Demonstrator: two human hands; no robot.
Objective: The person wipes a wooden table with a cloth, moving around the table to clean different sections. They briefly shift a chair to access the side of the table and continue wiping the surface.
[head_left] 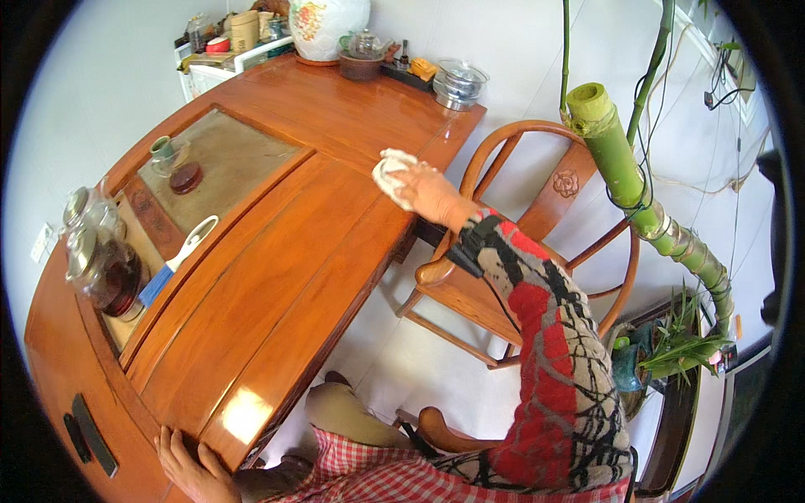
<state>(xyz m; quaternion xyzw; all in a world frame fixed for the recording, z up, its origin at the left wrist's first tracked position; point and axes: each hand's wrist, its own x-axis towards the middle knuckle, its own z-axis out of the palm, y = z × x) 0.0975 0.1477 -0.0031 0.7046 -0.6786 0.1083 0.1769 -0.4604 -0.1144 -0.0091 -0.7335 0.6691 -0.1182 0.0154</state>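
Note:
My right hand (434,196) presses a folded white cloth (388,176) onto the wooden tea table (302,226), close to its right edge. The fingers lie over the cloth and hide part of it. At the near left corner my left hand (197,474) rests on the tabletop, fingers spread, holding nothing. A blue-bristled brush (178,260) with a white handle lies along the rim of the sunken tea tray (239,155). Beside the brush stands a glass teapot (113,272) with dark liquid. Further back on the tray are a small green cup (162,149) and a dark red round item (185,178).
A wooden armchair (537,218) stands right of the table, near a thick bamboo stalk (616,159) and a potted plant (671,352). Along the far edge are a large white vase (327,29), a brown pot (360,67) and stacked glass bowls (459,84). Dark flat items (92,432) lie at the left.

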